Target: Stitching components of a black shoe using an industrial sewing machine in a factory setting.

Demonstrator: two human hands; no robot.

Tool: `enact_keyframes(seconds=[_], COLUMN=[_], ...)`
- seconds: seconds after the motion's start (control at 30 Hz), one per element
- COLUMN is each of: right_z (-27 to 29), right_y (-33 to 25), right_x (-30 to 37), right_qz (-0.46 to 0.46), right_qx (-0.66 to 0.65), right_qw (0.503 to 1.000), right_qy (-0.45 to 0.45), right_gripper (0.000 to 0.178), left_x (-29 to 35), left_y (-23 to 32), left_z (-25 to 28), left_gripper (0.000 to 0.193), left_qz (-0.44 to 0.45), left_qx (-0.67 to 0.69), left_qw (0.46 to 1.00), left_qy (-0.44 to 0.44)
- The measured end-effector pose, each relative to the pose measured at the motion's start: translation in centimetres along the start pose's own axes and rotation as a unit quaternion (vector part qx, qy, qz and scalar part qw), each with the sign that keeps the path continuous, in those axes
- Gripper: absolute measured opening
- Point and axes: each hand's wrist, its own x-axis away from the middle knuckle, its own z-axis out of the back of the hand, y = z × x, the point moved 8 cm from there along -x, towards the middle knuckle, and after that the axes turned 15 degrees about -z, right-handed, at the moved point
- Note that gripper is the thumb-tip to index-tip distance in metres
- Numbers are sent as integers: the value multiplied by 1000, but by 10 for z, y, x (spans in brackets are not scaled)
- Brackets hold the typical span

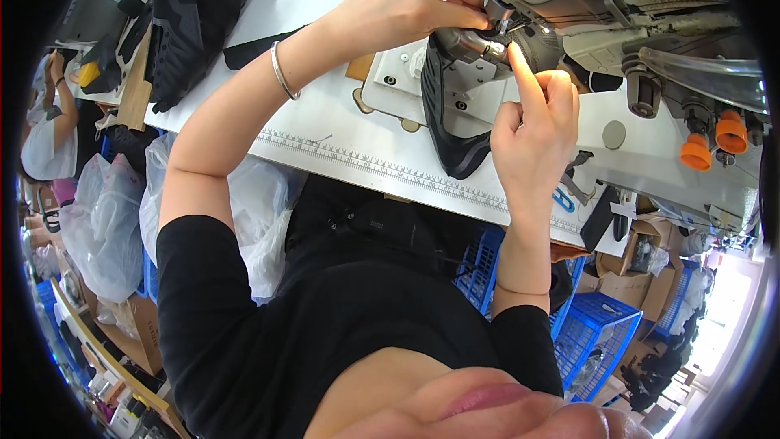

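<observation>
A black shoe upper (443, 134) hangs in a curved loop from the sewing machine's (496, 28) needle area, over the front of the bed. At its far end my left hand (406, 4) is closed, with the fingertips pinching the work beside the needle. My right hand (536, 122) is on the near right of the loop. Its index finger points up to the needle area, while thumb and other fingers are curled against the edge of the upper. The fingertips partly hide the stitching spot.
Black shoe uppers (195, 32) are piled at the left of the white table (325, 134), which has a ruler strip along its front edge. Blue scissors (562, 200) lie at the right. Blue crates (597, 337) and plastic bags (101, 219) stand below. Another person (53, 130) is at far left.
</observation>
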Motion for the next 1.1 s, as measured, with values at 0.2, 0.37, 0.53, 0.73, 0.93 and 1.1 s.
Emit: enact_keyframes(seconds=[0.2, 0.37, 0.53, 0.73, 0.93, 1.1], right_z=[0, -4, -31, -39, -44, -46], right_y=[7, 28, 60, 67, 73, 79], right_x=[-3, -22, -35, -39, -42, -41], right_qz=[5, -3, -73, -73, -68, -73], right_qx=[-19, -30, -220, -242, -236, -225], right_qw=[1000, 1000, 971, 965, 967, 969], right_qy=[13, 7, -60, -67, -71, -64], right_gripper=[54, 53, 45, 40, 40, 41], left_x=[3, -7, -10, -9, -12, -13], left_y=[0, 17, 34, 48, 52, 52], left_z=[2, 8, 14, 8, 8, 6], left_gripper=[46, 41, 32, 30, 29, 30], left_qz=[-21, 0, 70, 49, 58, 63], left_qx=[-28, -1, -8, -58, -75, -76], left_qw=[999, 998, 995, 995, 993, 993], left_qy=[19, 58, 73, 64, 63, 65])
